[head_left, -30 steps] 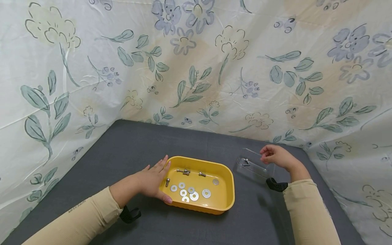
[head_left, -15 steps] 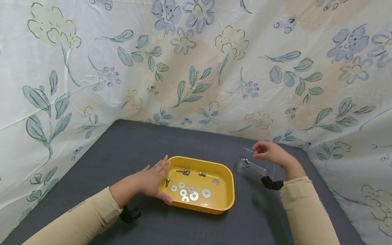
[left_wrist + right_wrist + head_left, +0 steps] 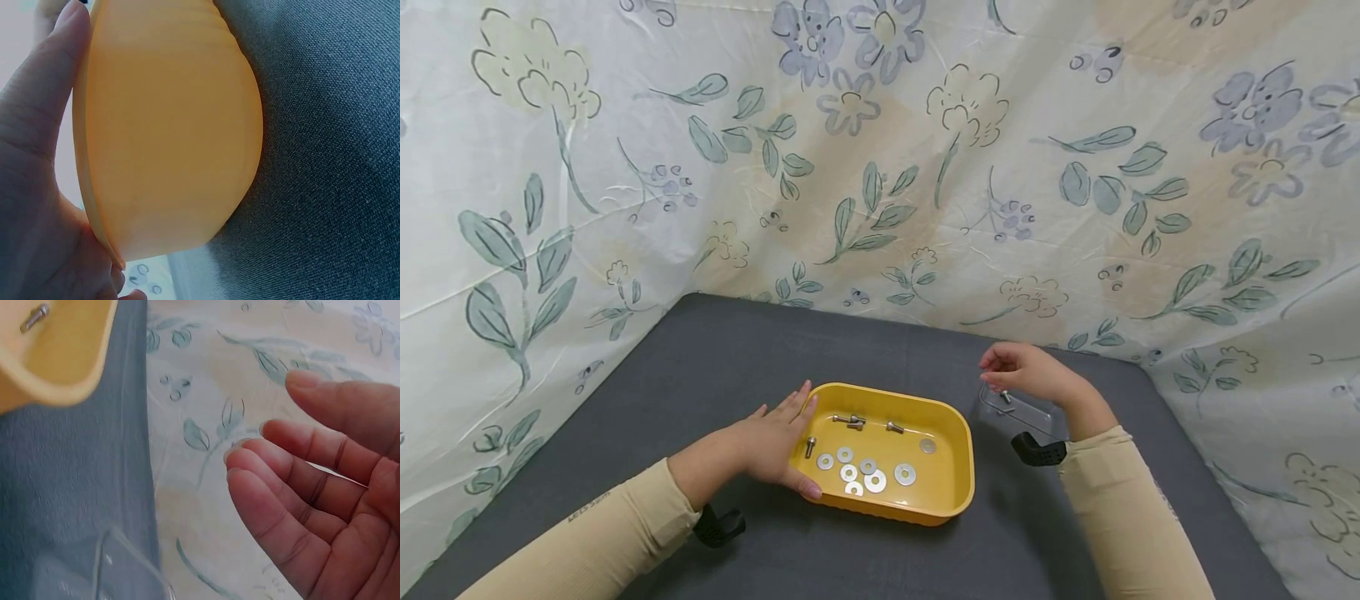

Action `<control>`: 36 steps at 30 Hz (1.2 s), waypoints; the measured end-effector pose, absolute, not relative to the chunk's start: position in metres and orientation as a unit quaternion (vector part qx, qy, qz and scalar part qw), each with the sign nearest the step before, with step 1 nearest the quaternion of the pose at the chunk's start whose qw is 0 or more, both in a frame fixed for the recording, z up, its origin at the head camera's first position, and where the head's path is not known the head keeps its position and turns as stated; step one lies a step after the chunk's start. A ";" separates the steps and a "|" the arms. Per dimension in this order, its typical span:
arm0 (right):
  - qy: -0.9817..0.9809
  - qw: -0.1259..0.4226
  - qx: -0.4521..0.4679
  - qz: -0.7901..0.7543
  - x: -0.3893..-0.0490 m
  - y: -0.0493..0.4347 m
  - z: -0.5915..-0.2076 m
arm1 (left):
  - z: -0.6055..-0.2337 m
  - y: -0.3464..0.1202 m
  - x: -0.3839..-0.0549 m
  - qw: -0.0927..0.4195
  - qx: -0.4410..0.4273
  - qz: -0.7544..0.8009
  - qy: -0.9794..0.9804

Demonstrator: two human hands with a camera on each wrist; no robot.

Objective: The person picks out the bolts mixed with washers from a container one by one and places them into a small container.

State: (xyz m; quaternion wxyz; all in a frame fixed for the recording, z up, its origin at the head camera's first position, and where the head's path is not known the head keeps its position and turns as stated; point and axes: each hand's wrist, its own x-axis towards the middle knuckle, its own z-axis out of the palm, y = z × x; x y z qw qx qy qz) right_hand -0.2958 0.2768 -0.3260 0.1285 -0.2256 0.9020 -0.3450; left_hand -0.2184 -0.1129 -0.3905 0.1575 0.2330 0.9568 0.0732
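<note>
My left hand (image 3: 771,442) spans the left end of a yellow plastic tray (image 3: 957,492), its fingers straight and spread along the rim. In the left wrist view the thumb (image 3: 47,81) lies against the tray's upper edge. Silver bolts (image 3: 895,427) and several flat washers (image 3: 905,473) lie inside. Above the far left part of a small clear plastic box (image 3: 1037,414) hovers my right hand (image 3: 1026,371). Its fingers bend loosely, and the right wrist view shows nothing between thumb and fingertips. A few bolts (image 3: 1005,398) lie in the clear box, partly under that hand.
The dark grey table (image 3: 737,350) backs onto a floral cloth (image 3: 880,208), which also hangs at both sides. Black straps (image 3: 1037,450) circle the wrists. The clear box stands just right of the yellow tray, with a strip of table between them.
My right hand has moved left across the clear box, toward the yellow tray. My left hand, the tray and its contents have stayed in place.
</note>
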 end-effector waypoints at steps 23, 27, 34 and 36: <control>0.896 0.147 -0.312 -0.278 -0.294 0.201 -0.344 | -0.391 -0.112 -0.219 0.159 0.235 0.071 0.956; 0.894 0.157 -0.318 -0.273 -0.296 0.191 -0.349 | -0.392 -0.113 -0.220 0.158 0.237 0.073 0.956; 0.883 0.215 -0.320 -0.268 -0.297 0.181 -0.363 | -0.393 -0.114 -0.219 0.151 0.240 0.076 0.956; 0.877 0.244 -0.316 -0.266 -0.296 0.179 -0.367 | -0.393 -0.114 -0.219 0.151 0.240 0.076 0.956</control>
